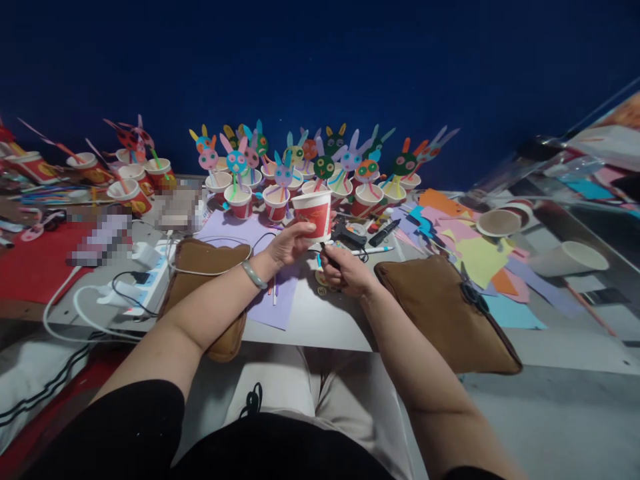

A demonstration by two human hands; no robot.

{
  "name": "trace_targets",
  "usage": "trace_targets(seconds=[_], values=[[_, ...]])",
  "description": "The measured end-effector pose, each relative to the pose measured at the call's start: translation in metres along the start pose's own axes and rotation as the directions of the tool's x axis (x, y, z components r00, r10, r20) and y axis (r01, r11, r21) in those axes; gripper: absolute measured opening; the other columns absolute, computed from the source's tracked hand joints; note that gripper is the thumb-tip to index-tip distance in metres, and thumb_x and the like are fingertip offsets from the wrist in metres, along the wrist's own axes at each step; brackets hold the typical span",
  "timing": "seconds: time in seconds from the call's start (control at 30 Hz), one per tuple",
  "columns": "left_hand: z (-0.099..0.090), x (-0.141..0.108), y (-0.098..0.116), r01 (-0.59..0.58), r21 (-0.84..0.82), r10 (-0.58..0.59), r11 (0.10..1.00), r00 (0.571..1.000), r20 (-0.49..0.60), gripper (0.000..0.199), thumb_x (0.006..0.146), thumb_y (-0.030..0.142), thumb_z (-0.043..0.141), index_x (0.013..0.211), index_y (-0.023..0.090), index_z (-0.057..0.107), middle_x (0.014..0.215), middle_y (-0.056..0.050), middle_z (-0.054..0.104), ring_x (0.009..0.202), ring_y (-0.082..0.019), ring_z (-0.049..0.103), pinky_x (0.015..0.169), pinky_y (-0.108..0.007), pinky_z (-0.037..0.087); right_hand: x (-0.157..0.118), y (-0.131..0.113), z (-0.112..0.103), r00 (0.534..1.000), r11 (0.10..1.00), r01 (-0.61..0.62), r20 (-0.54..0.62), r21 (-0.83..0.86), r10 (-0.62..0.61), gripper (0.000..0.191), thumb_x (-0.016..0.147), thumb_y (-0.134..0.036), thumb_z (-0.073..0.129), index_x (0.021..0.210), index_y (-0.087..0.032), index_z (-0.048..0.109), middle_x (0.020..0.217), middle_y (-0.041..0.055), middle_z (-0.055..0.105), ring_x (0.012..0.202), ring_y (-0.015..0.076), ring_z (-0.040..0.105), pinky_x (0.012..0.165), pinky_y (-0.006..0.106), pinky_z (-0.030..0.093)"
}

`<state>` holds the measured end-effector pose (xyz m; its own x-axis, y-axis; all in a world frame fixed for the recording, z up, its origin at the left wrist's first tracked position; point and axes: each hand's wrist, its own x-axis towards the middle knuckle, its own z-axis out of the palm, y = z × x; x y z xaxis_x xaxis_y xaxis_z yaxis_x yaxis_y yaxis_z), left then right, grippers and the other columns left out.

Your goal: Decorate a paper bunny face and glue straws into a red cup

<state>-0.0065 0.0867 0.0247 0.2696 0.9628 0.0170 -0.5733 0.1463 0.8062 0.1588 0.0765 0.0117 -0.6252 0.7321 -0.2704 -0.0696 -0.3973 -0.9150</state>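
Near edge of table: two brown pads (445, 313), one on either side of the wearer's work. Purple sheet (270, 317) lies between them.

Just beyond, held above the table: red paper cup (313, 212), roughly upright, mouth up. Left hand (293, 245) grasps its lower side, thumb across the wall. Right hand (350, 272) is clenched around a small dark tool (323, 247), mostly hidden by the fingers, tip near the cup's base; contact cannot be told.

Handling (judged): very light, thin-walled, fairly smooth; wall likely to dent under a squeeze. Best hold is low, by the stiffer base, with light opposed pressure; rim softer.

Farther: black gun-shaped tool (349, 233). Behind, finished cups (239, 203) bear eared paper figures, likely easily bent.
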Motion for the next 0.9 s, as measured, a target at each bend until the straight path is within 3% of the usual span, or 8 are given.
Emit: trace_targets(seconds=[0.13,0.37,0.53,0.67,0.77,0.83,0.9], values=[[-0.001,-0.001,0.008,0.005,-0.046,-0.004,0.999,1.000,0.019,0.050,0.053,0.035,0.084,0.099,0.021,0.073,0.091,-0.008,0.078,0.101,-0.030,0.074,0.087,-0.041,0.056,0.000,0.000,0.000,1.000,0.999,-0.008,0.014,0.043,0.008,0.046,0.082,-0.062,0.069,0.075,-0.022,0.048,0.041,-0.0129,0.029,0.035,0.0036,0.015,0.036,0.017,0.013],[-0.003,0.004,0.000,-0.082,-0.108,0.054,0.991,0.969,-0.243,0.032,0.057,0.018,0.085,0.084,0.017,0.068,0.081,-0.001,0.074,0.086,-0.018,0.073,0.087,-0.033,0.055,0.006,0.003,0.001,0.996,0.990,-0.019,-0.081,0.140,0.031,0.043,0.085,-0.061,0.063,0.075,-0.022,0.049,0.041,-0.0123,0.028,0.035,0.0038,0.014,0.035,0.017,0.013],[-0.003,0.007,-0.005,-0.128,-0.152,0.082,0.980,0.958,-0.276,0.033,0.056,0.014,0.088,0.085,0.016,0.070,0.081,0.001,0.074,0.079,-0.013,0.070,0.083,-0.029,0.056,0.008,0.006,0.000,0.990,0.995,0.071,-0.128,0.073,-0.061,0.048,0.077,-0.065,0.072,0.075,-0.022,0.050,0.042,-0.0122,0.030,0.038,0.0034,0.015,0.037,0.017,0.013],[-0.002,0.008,-0.007,-0.143,-0.123,0.098,0.982,0.944,-0.316,0.032,0.057,0.014,0.088,0.084,0.016,0.071,0.081,0.000,0.074,0.077,-0.013,0.070,0.082,-0.030,0.055,0.011,0.010,0.000,0.977,0.993,0.110,-0.179,-0.040,-0.115,0.053,0.076,-0.071,0.069,0.073,-0.023,0.049,0.044,-0.0112,0.032,0.038,0.0044,0.017,0.038,0.020,0.013],[-0.001,0.008,-0.007,-0.132,-0.112,0.085,0.985,0.932,-0.351,0.032,0.055,0.014,0.089,0.081,0.015,0.070,0.078,0.001,0.073,0.075,-0.012,0.069,0.080,-0.028,0.055,0.013,0.014,0.000,0.933,0.952,0.199,-0.252,-0.234,-0.257,0.051,0.080,-0.070,0.065,0.070,-0.023,0.047,0.049,-0.0091,0.034,0.042,0.0064,0.022,0.042,0.023,0.018],[0.000,0.008,-0.006,-0.130,-0.126,0.077,0.983,0.931,-0.356,0.034,0.052,0.016,0.091,0.078,0.015,0.070,0.076,0.001,0.073,0.072,-0.012,0.068,0.078,-0.027,0.054,0.013,0.016,-0.001,0.866,0.850,0.252,-0.284,-0.463,-0.411,0.046,0.085,-0.064,0.061,0.069,-0.023,0.049,0.055,-0.0060,0.040,0.049,0.0088,0.031,0.049,0.025,0.026],[0.001,0.007,-0.006,-0.143,-0.137,0.088,0.980,0.934,-0.346,0.038,0.050,0.018,0.093,0.079,0.014,0.070,0.077,0.001,0.073,0.072,-0.012,0.068,0.078,-0.027,0.054,0.012,0.018,-0.002,0.796,0.694,0.230,-0.279,-0.682,-0.537,0.039,0.089,-0.057,0.056,0.071,-0.022,0.051,0.059,-0.0036,0.044,0.055,0.0115,0.037,0.056,0.027,0.029]])
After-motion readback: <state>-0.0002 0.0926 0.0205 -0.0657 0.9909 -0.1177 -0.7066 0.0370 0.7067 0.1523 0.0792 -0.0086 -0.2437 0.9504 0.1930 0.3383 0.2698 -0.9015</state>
